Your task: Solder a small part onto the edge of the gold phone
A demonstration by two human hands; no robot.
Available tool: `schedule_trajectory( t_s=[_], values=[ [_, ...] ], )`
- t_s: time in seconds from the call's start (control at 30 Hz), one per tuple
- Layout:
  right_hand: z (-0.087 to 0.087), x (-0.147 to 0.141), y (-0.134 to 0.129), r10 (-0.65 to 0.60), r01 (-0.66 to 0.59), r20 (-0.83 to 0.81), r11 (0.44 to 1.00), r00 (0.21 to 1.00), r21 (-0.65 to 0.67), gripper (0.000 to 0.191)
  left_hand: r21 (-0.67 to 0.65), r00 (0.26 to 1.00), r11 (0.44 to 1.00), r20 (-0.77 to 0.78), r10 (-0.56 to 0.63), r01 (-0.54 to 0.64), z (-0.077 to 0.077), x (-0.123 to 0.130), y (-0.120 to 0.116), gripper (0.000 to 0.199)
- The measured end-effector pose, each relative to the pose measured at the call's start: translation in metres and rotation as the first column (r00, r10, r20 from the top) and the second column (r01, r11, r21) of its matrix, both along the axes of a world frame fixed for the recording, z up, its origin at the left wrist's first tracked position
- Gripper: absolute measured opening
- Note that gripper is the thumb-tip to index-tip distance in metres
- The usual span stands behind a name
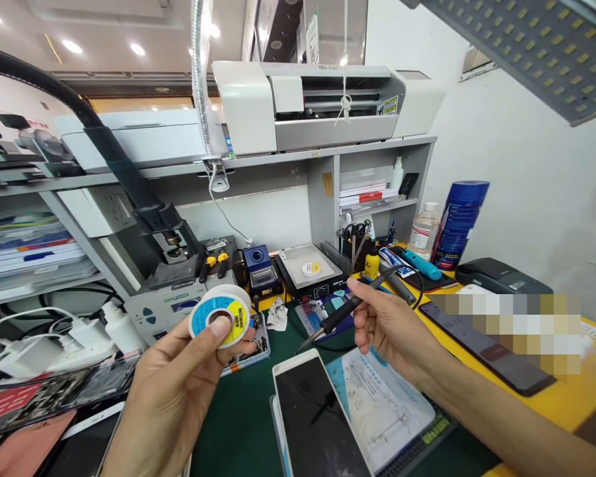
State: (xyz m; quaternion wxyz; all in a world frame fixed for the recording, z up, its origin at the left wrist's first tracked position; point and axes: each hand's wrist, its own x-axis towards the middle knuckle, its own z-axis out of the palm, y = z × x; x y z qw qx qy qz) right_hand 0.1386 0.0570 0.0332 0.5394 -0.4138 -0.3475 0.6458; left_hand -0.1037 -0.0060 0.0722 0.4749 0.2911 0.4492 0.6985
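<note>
My left hand [173, 384] is closed round a small spool of solder wire [241, 322] with a blue and yellow label, the thumb pressed into its hub. Between the fingers of my right hand [382, 318] is a black soldering iron [340, 315], its thin tip slanting down to the left. Below that tip lies a phone [315, 411] with a white frame and a dark screen, apart from both hands. It rests partly on a white and blue printed packet [382, 404] over the green mat [233, 424].
Behind stand a blue soldering station [263, 268] and a flat hot plate [310, 265]. Phone parts [44, 397] and white plugs [89, 334] crowd the left. A blue can [459, 225], a clear bottle [424, 228] and another phone [487, 348] are on the right.
</note>
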Motion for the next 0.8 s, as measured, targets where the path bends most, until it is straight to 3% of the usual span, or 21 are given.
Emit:
schedule_trajectory(
  t_s=[0.13, 0.33, 0.8],
  values=[
    [-0.001, 0.0, 0.0, -0.008, 0.008, -0.001, 1.0, 1.0, 0.0, 0.041, -0.059, 0.999, 0.998, -0.018, 0.028, -0.029, 0.001, 0.002, 0.002, 0.046],
    [0.0, -0.001, 0.0, -0.023, 0.023, -0.013, 1.0, 1.0, 0.004, 0.041, -0.03, 0.998, 0.999, -0.062, -0.032, 0.031, -0.007, 0.0, 0.003, 0.037],
    [0.001, 0.002, 0.002, -0.02, 0.019, 0.039, 0.999, 0.999, 0.033, 0.041, -0.039, 0.991, 0.999, -0.13, -0.034, 0.029, -0.009, -0.002, 0.005, 0.034]
  ],
)
